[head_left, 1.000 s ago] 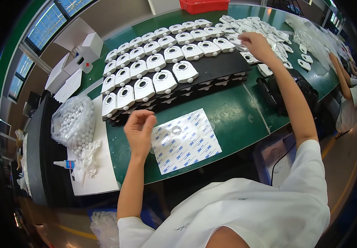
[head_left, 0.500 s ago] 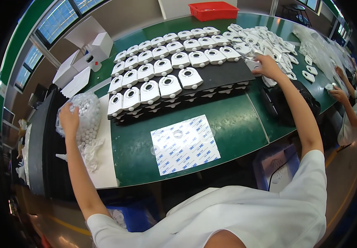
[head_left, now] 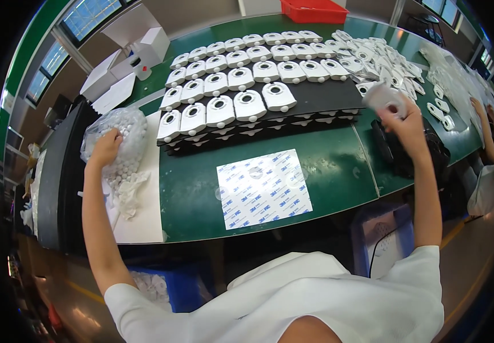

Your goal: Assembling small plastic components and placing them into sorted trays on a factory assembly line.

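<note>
My right hand point(head_left: 411, 127) is raised over the right of the table, its fingers closed on a white plastic housing point(head_left: 385, 102) with a round hole; the housing is blurred by motion. My left hand point(head_left: 108, 146) reaches over the clear plastic bag point(head_left: 132, 123), which is full of small white balls point(head_left: 126, 162). Its fingers are curled together at the bag, and whatever they hold is hidden. Rows of similar white housings point(head_left: 249, 105), each with a ball at its lower edge, stand on stacked black foam trays point(head_left: 321, 103). Loose housings point(head_left: 367, 57) lie heaped at the tray's right end.
A sheet with blue print point(head_left: 264, 197) lies on the green table point(head_left: 338, 151) before me. A black bag point(head_left: 438, 151) sits at the right edge. The red bin point(head_left: 314, 11) stands at the back, white boxes point(head_left: 103, 74) at back left. Another person's arm point(head_left: 484, 128) shows far right.
My right hand has lifted a white housing off the heap and drawn it back toward me. My left hand has moved in over the bag, its fingers now curled. The whole view has shifted slightly.
</note>
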Demonstrator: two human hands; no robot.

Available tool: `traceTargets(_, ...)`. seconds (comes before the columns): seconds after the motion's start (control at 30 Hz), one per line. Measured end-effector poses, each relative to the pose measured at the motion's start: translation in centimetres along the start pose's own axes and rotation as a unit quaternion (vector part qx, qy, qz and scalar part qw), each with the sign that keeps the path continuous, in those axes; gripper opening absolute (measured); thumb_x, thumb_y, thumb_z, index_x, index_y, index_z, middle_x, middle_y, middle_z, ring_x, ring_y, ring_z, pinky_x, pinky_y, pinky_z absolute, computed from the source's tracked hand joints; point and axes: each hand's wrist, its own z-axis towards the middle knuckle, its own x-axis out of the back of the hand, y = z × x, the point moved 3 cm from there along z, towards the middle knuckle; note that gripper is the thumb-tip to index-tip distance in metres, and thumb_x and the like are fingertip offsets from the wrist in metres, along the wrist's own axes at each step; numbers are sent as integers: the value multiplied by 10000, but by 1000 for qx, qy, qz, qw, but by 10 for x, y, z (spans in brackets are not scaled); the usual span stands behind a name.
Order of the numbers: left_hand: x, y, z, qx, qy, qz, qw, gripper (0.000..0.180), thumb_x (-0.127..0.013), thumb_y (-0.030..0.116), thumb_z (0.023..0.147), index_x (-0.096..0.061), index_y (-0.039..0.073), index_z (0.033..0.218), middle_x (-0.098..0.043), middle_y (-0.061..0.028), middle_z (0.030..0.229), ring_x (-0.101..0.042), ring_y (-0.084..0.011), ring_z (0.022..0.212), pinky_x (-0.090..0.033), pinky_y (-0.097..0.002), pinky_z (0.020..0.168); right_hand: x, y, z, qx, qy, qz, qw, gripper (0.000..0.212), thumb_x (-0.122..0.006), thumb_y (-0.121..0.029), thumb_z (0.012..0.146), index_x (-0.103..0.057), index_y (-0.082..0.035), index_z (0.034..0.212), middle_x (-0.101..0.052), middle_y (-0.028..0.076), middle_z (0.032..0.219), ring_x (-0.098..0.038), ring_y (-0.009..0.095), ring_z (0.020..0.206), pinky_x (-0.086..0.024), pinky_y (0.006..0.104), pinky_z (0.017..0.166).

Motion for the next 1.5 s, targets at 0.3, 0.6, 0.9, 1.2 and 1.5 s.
traceTargets(0.3, -23, -20, 49, 120, 54, 93, 987, 621, -501, 500, 818, -467, -51, 1103, -473, -270, 1162, -457, -377, 1107, -374, -437, 929, -75, 10, -53, 56, -42, -55, 996, 127, -650, -22, 739, -579, -15, 844, -502, -21, 723, -442, 39, 605, -352, 156, 522)
traceTargets(0.6, -27, 23, 54, 78, 57, 205, 974, 440, -394, 383, 882, -552, -11, 993, -579, -212, 1035, -524, -389, 1016, -386, -502, 874, -84, 47, -56, -37, 18, 75, 996, 106, -618, -97, 816, -563, -6, 814, -540, -30, 687, -462, 19, 599, -348, 165, 515)
traceTargets(0.9, 1, -13, 41, 185, 174, 74, 964, 427, -389, 380, 891, -536, -11, 981, -581, -269, 984, -538, -434, 959, -422, -485, 816, -92, 32, -60, -24, -8, 167, 986, 120, -590, -49, 832, -588, 15, 933, -574, -5, 782, -512, 49, 695, -407, 182, 635)
traceTargets(1.2, 38, -5, 25, 181, 216, -748, 601, 158, -511, 199, 880, -484, 49, 838, -306, 35, 547, -253, -54, 421, -207, -210, 338, -179, -20, -57, -44, -216, 209, 953, 162, -527, -43, 858, -532, -6, 1016, -583, 24, 879, -529, 60, 774, -438, 205, 687)
traceTargets(1.5, 18, 177, -18, -53, -60, -917, 392, 174, -475, 166, 865, -464, 0, 916, -380, -21, 686, -362, -96, 556, -273, -201, 353, -210, -19, -56, -40, -251, 149, 956, 148, -523, -89, 876, -517, -20, 1006, -584, 30, 880, -532, 64, 744, -443, 207, 681)
